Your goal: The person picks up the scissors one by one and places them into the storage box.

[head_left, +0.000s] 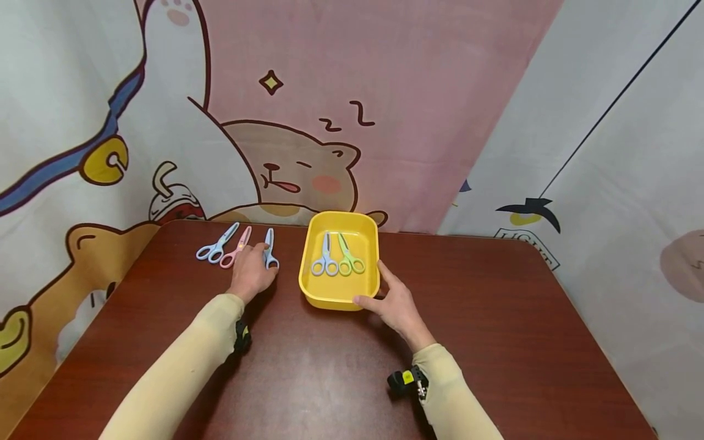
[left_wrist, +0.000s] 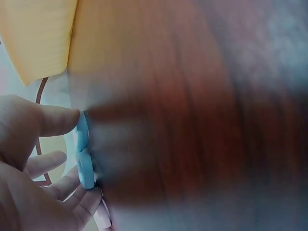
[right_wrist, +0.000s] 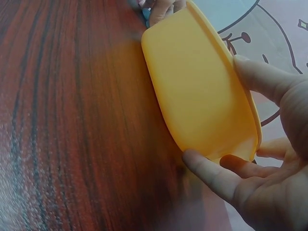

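Note:
My left hand (head_left: 252, 272) is at a pair of blue scissors (head_left: 269, 247) lying on the table. In the left wrist view the thumb touches one handle loop (left_wrist: 83, 131) and fingers meet the other, so the handles are pinched between them. A yellow tray (head_left: 341, 304) stands to the right, holding blue-purple scissors (head_left: 326, 255) and green scissors (head_left: 349, 256). My right hand (head_left: 397, 305) holds the tray's near right corner, its thumb on the near side and fingers along the right side. In the right wrist view the fingertips reach round the tray wall (right_wrist: 199, 91).
Left of my left hand lie another pair of blue scissors (head_left: 217, 244) and pink scissors (head_left: 238, 249), the pink ones close to the hand. The dark brown table (head_left: 495, 318) backs onto a cartoon-printed curtain (head_left: 418, 110).

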`<action>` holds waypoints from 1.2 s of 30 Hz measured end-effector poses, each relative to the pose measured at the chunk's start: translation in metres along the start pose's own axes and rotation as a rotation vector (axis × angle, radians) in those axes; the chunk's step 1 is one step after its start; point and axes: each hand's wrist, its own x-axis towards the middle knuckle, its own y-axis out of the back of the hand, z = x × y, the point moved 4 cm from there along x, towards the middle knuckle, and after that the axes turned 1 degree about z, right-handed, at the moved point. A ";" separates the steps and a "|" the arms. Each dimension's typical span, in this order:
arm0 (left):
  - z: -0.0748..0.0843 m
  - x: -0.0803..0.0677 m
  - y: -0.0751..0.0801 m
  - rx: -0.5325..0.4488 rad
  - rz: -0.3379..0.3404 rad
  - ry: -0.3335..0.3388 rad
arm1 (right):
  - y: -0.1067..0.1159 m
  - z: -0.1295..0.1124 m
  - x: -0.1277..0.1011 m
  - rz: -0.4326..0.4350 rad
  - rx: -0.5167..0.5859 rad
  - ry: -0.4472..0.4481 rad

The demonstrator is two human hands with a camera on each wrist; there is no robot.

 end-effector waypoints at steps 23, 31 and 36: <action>-0.009 -0.001 0.002 -0.325 -0.051 0.051 | 0.000 -0.002 0.000 0.004 -0.005 0.006; -0.015 -0.003 0.000 -0.584 -0.108 0.147 | 0.000 -0.001 0.000 0.007 -0.022 0.007; -0.018 -0.004 -0.001 -0.661 -0.121 0.168 | 0.000 -0.002 -0.001 0.006 -0.018 0.006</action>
